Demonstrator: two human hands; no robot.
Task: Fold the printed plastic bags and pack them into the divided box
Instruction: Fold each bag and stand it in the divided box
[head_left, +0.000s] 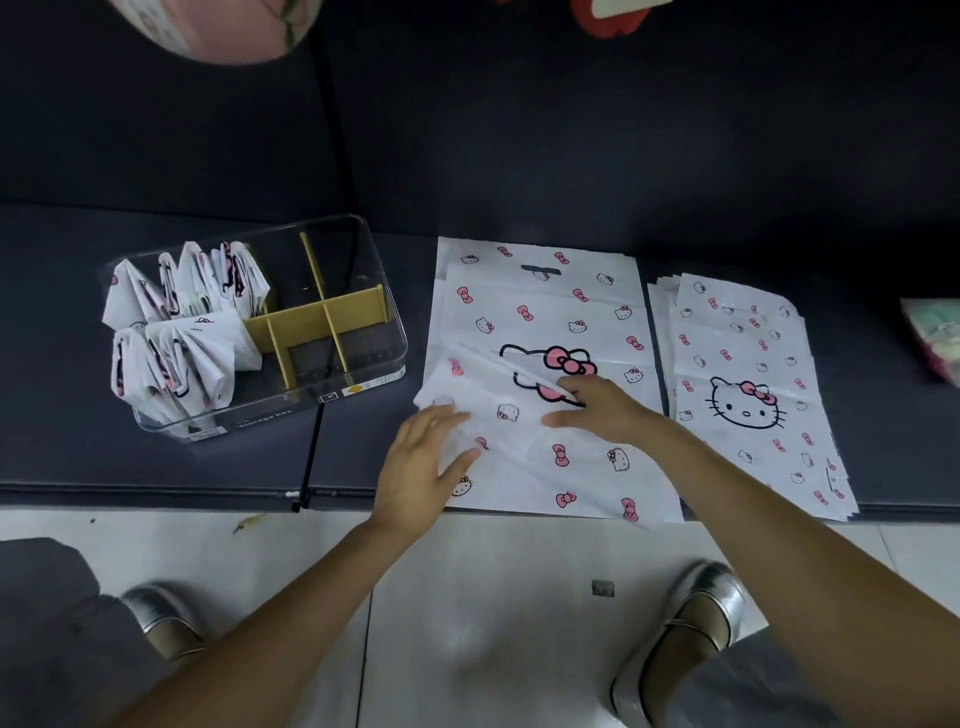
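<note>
A stack of white plastic bags printed with cat faces and pink bows lies flat on the dark seat. The top bag's lower left corner is folded over diagonally across the big cat print. My left hand lies flat with spread fingers on the fold's left end. My right hand presses the folded flap near the middle, fingers straight. A clear divided box with yellow partitions stands to the left; its left compartments hold several folded bags, the right compartments show nothing inside.
A second stack of printed bags lies to the right. A pale packet sits at the far right edge. The seat's front edge runs across the view, with tiled floor and silver shoes below.
</note>
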